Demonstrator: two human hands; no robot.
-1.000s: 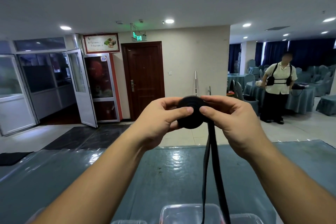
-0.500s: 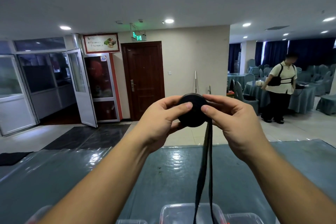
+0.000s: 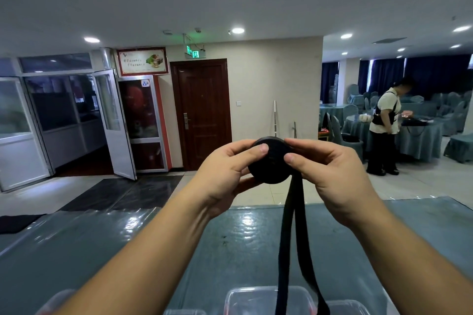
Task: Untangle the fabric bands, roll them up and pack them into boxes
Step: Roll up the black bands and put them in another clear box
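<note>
A black fabric band is wound into a flat round roll [image 3: 272,163], held up at chest height above the table. My left hand [image 3: 230,174] grips the roll from the left, thumb across its face and fingers behind. My right hand [image 3: 330,174] pinches it from the right, thumb on the face beside the point where the band leaves. The loose tail of the band [image 3: 290,243] hangs straight down as two strands and passes over a clear plastic box [image 3: 253,300] at the bottom edge.
A table with a shiny teal cover [image 3: 128,250] lies below my arms. More clear boxes [image 3: 350,308] show at the bottom edge. Across the room a person [image 3: 385,130] stands by draped round tables; a brown door [image 3: 202,112] is straight ahead.
The hanging tail has swung and spread into two separate strands. My thumbs have shifted slightly on the roll's face. The person in the background has turned away towards a table.
</note>
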